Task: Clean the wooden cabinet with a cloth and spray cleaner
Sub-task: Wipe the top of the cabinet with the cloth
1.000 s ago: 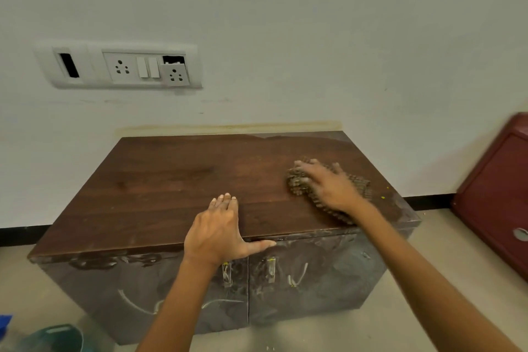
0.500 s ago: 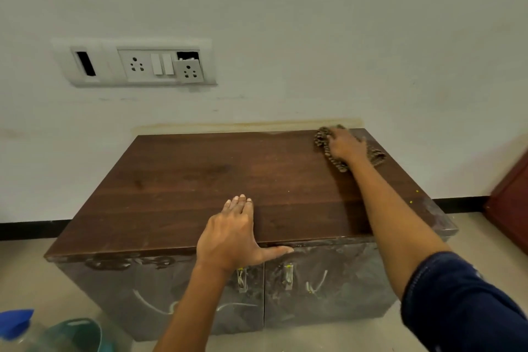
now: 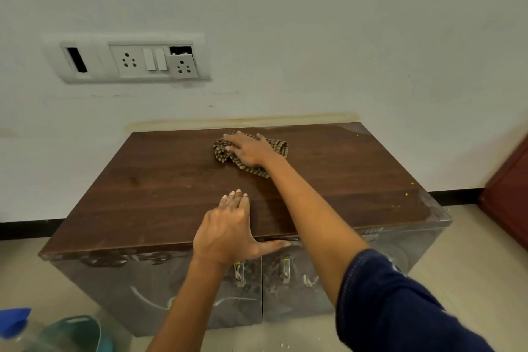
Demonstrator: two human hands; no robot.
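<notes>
A low cabinet with a dark wooden top (image 3: 160, 180) stands against a white wall. My right hand (image 3: 251, 148) presses flat on a brown checked cloth (image 3: 278, 146) near the back middle of the top. My left hand (image 3: 228, 228) lies flat on the front edge, fingers together and thumb spread along the edge, holding nothing. A spray bottle with a blue top (image 3: 13, 323) shows at the bottom left corner on the floor.
A teal bucket (image 3: 77, 331) sits on the floor beside the spray bottle. A socket and switch panel (image 3: 128, 58) is on the wall above the cabinet. A dark red piece of furniture (image 3: 511, 194) stands at the right edge. The cabinet doors (image 3: 314, 280) are shut.
My right hand slid the cloth from the front right to the back right corner, then leftward along the back edge to the middle. My left hand stayed on the front edge.
</notes>
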